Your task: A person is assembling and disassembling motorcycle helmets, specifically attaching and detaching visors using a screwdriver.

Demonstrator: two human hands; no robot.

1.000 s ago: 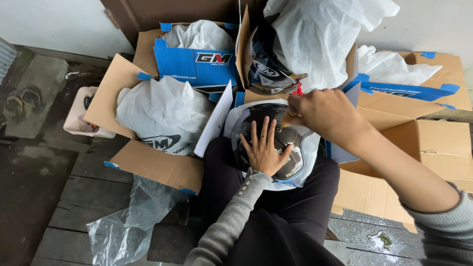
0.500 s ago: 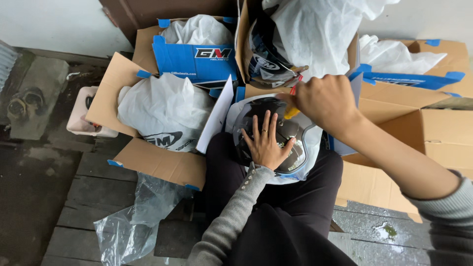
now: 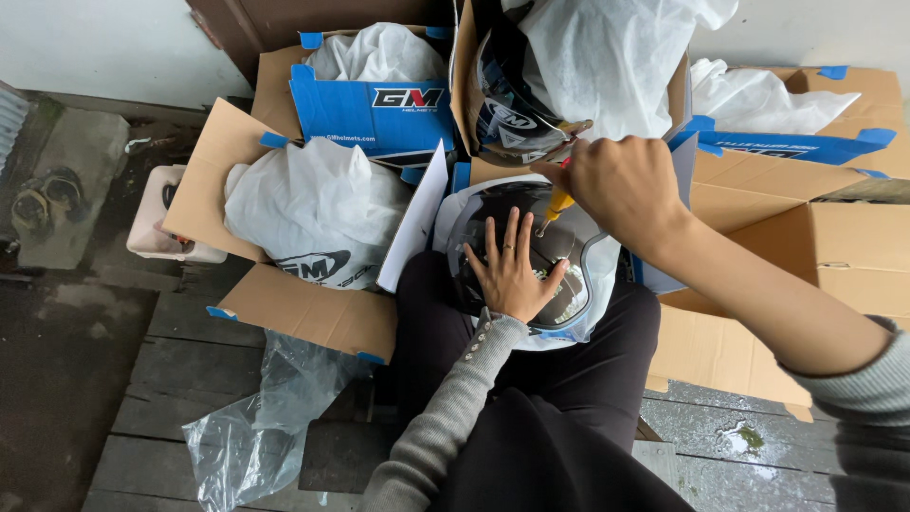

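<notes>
Frame ctr: left hand (image 3: pixel 512 270) flat, fingers spread on helmet (image 3: pixel 559 251) in lap; right hand (image 3: pixel 621 185) fisted on screwdriver (image 3: pixel 557 204), tip angled down-left onto it.

Left hand (image 3: pixel 512 270): flat, palm down, fingers spread, sleeve to wrist | Right hand (image 3: pixel 621 185): fisted closed, knuckles up, forearm bare, just above and beside left fingertips

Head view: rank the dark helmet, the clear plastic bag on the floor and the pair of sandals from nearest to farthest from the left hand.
1. Dark helmet: on the lap, directly under the left hand, touching it.
2. Clear plastic bag: on the floor boards, lower left of the hand.
3. Pair of sandals: on the slab at the far left edge.
</notes>
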